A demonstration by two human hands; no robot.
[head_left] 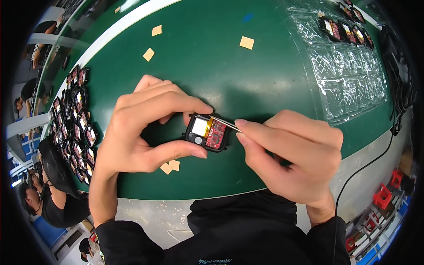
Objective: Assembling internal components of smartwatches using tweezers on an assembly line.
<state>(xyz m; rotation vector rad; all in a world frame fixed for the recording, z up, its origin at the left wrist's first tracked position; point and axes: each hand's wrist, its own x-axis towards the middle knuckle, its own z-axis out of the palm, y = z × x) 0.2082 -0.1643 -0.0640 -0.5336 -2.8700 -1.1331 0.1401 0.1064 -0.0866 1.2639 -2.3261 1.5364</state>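
Observation:
My left hand (145,123) grips a small black device housing (206,133) by its edges, thumb at the near side and fingers at the far side. The housing lies open toward me. Inside it are a white block (200,126), a red circuit board (216,134), a strip of yellow tape and a round silver part (198,140). Between the thumb and fingers of my right hand (293,152) is a pair of thin metal tweezers (227,123). The tips of the tweezers reach the housing's far edge near the yellow tape.
Many similar housings (77,123) crowd the table's left side. A clear plastic tray (349,79) lies at the right, with several housings (340,31) at its far end. Small tan squares (247,43) are scattered on the green table (198,66). A black cable (366,165) hangs past the right edge.

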